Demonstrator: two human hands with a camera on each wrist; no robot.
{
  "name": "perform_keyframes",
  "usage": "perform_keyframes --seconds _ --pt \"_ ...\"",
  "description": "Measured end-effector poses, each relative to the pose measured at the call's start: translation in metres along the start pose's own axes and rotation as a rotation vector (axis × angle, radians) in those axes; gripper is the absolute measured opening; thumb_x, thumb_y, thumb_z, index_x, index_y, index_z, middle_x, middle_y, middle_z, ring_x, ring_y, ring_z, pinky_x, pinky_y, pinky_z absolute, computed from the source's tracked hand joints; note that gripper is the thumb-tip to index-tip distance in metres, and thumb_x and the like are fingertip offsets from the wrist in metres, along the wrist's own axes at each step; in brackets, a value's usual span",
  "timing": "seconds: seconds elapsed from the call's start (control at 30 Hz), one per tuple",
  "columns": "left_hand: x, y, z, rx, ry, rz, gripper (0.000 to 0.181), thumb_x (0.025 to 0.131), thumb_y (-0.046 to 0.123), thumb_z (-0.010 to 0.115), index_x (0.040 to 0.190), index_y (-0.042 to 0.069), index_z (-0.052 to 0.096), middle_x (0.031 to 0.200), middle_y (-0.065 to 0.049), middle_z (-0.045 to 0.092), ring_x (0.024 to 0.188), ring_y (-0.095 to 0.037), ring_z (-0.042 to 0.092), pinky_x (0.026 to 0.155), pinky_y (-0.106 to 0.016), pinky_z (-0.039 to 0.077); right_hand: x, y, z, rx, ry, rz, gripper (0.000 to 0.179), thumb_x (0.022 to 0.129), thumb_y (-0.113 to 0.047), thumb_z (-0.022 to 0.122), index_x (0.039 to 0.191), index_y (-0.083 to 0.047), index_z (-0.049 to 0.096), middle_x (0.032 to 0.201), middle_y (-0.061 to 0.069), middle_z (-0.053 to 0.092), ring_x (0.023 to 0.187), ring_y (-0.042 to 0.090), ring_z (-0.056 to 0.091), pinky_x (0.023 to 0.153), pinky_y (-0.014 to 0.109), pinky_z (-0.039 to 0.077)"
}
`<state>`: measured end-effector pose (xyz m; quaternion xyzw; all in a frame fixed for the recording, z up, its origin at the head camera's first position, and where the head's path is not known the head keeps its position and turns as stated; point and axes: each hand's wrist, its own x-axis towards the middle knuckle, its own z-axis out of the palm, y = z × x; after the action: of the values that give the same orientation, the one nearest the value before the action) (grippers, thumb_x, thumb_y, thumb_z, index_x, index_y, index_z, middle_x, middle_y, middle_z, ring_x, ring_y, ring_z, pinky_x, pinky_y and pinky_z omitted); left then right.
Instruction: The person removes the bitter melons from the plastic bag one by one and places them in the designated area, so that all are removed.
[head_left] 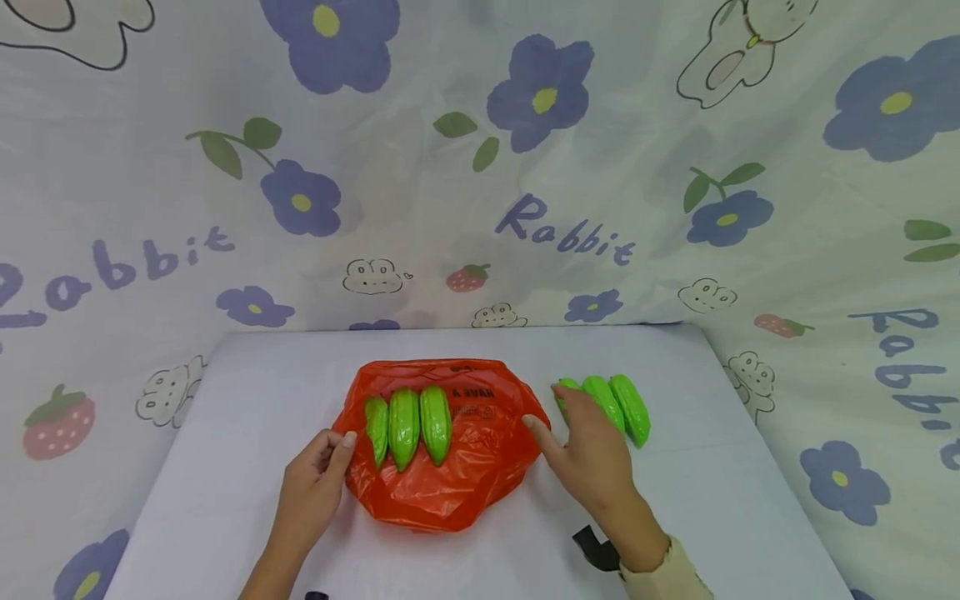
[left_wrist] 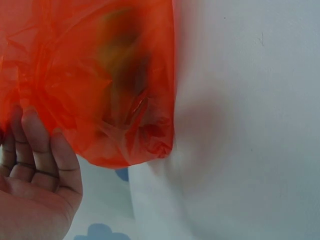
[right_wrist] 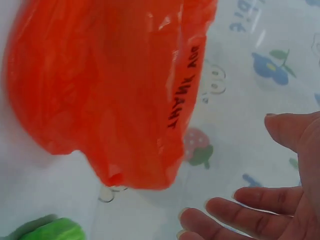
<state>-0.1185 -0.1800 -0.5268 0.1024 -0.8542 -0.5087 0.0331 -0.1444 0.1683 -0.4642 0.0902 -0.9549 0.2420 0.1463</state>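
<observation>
A red plastic bag (head_left: pixel 480 475) lies with its mouth open at the middle of the table. Inside it, three glossy green ridged fruits (head_left: pixel 405 425), like star fruit, stand side by side; the bag's edge partly covers the leftmost. My left hand (head_left: pixel 315 479) pinches the bag's left rim between thumb and curled fingers. From the left wrist, the fingers (left_wrist: pixel 37 135) lie against the bag and the thumb is hidden. To the bag's right, my right hand (head_left: pixel 596 458) has its fingers spread and holds nothing. Three more green fruits (head_left: pixel 632 410) lie just beyond it, one partly hidden by its fingers.
A white table (head_left: pixel 720 483) carries everything, its back edge against a hanging cloth (head_left: pixel 420 200) printed with flowers, rabbits and strawberries. A black strap-like piece (head_left: pixel 596 548) shows by the right wrist, and a small dark object (head_left: pixel 317 596) at the bottom edge.
</observation>
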Motion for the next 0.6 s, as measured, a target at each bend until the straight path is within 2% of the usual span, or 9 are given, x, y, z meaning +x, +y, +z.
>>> perform_keyframes --seconds 0.17,0.4,0.6 --pt "0.000 0.000 0.001 0.005 0.002 0.011 0.036 0.110 0.042 0.054 0.099 0.009 0.060 0.079 -0.007 0.056 0.075 -0.020 0.054 0.060 -0.025 0.049 0.011 -0.019 -0.005 -0.045 -0.102 -0.046 0.067 0.091 -0.044 0.082 0.139 -0.002 0.061 0.129 0.012 0.069 0.114 0.030 0.069 0.087 0.047 0.060" --pt "0.001 -0.002 0.001 0.001 0.006 0.029 0.034 0.110 0.041 0.054 0.099 0.009 0.060 0.078 -0.007 0.055 0.073 -0.019 0.053 0.059 -0.025 0.048 0.024 -0.039 -0.002 -0.071 -0.293 -0.053 0.084 0.092 -0.047 0.080 0.153 0.000 0.046 0.140 0.016 0.063 0.125 0.033 0.063 0.094 0.049 0.057" --pt "0.001 -0.002 0.000 -0.010 -0.008 0.016 0.034 0.110 0.041 0.054 0.100 0.009 0.060 0.079 -0.007 0.057 0.074 -0.020 0.054 0.061 -0.025 0.049 0.032 -0.051 0.004 -0.080 -0.408 -0.119 0.081 0.093 -0.051 0.077 0.151 -0.002 0.050 0.143 0.015 0.061 0.126 0.032 0.063 0.095 0.049 0.057"
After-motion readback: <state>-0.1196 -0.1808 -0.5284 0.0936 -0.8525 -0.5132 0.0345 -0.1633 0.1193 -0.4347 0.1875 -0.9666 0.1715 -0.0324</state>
